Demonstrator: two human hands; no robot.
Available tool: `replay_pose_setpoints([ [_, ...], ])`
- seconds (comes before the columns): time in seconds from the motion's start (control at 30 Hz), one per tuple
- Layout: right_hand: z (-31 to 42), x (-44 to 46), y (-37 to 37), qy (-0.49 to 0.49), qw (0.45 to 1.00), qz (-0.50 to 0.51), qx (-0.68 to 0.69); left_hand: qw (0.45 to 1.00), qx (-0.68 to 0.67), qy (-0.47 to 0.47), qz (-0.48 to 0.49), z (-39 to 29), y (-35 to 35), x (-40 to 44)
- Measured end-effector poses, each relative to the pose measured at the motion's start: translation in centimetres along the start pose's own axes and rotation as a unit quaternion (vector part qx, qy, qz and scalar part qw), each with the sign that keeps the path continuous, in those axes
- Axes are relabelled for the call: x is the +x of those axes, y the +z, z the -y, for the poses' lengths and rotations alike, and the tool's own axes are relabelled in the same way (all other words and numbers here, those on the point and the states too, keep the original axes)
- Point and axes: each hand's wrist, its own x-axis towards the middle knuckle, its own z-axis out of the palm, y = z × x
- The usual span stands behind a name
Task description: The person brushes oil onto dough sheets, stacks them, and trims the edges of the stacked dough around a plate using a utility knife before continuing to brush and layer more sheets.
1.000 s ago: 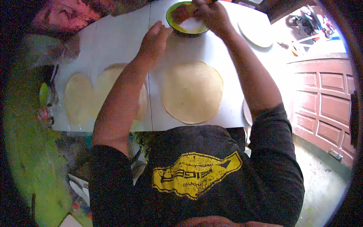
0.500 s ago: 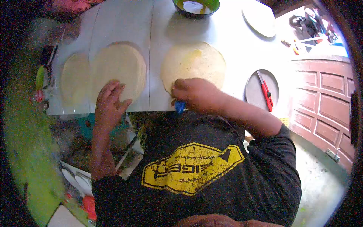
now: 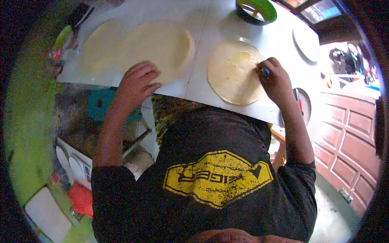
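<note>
White counter (image 3: 196, 79) bears dough (image 3: 233, 73) probably wanting light, even strokes, right fingers (image 3: 275, 62) gripping a blue-ended tool (image 3: 265, 72), left fingers (image 3: 144, 72) loosely spread.

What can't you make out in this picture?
All in the head view:
Blue thing: mostly hidden inside the right hand.
Knife: partly behind the right forearm.
Bowl: far rim cut off by the top edge.
Shirt: smallest lettering too small to read.

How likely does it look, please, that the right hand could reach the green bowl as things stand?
Probably yes: nothing seems to stand between the right hand and the green bowl, though that hand holds a bluish item, which may hinder a grasp.
</note>
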Motion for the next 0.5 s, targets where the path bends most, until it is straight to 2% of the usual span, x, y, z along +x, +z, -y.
replay_pose_setpoints([
  [0.07,0.4,1.3,1.1,-0.025,0.999,0.018,0.010,0.999,0.010,-0.005,0.034,-0.4,-0.6,0.4],
  [0.13,2.5,2.3,2.0,-0.147,0.989,0.033,-0.009,0.999,0.025,0.000,0.024,-0.6,-1.4,0.4],
  [0.17,3.8,2.8,2.3,-0.202,0.979,-0.001,-0.018,0.999,0.033,0.013,0.014,-0.6,-1.6,0.3],
  [0.2,5.4,3.5,2.5,-0.132,0.991,0.021,0.030,0.999,0.034,0.008,0.011,-0.5,-1.6,0.2],
  [0.27,6.8,5.9,3.5,-0.234,0.972,-0.028,0.020,0.996,0.077,0.052,0.016,-0.3,-1.3,0.2],
  [0.3,7.7,6.9,4.1,-0.237,0.971,-0.026,0.020,0.996,0.077,0.049,0.014,0.1,-0.9,0.2],
  [0.37,10.0,8.7,5.5,-0.268,0.956,0.070,0.097,0.993,0.063,0.096,0.017,1.3,-0.2,0.2],
  [0.4,11.2,9.3,6.3,-0.272,0.955,0.072,0.097,0.993,0.065,0.092,0.016,1.4,-0.5,0.1],
  [0.47,12.6,10.1,8.2,-0.265,0.945,0.191,-0.013,0.989,0.076,0.130,-0.001,1.3,-0.9,0.2],
  [0.5,13.0,10.3,9.2,-0.255,0.944,0.209,-0.010,0.989,0.076,0.126,-0.002,1.4,-0.8,0.3],
])
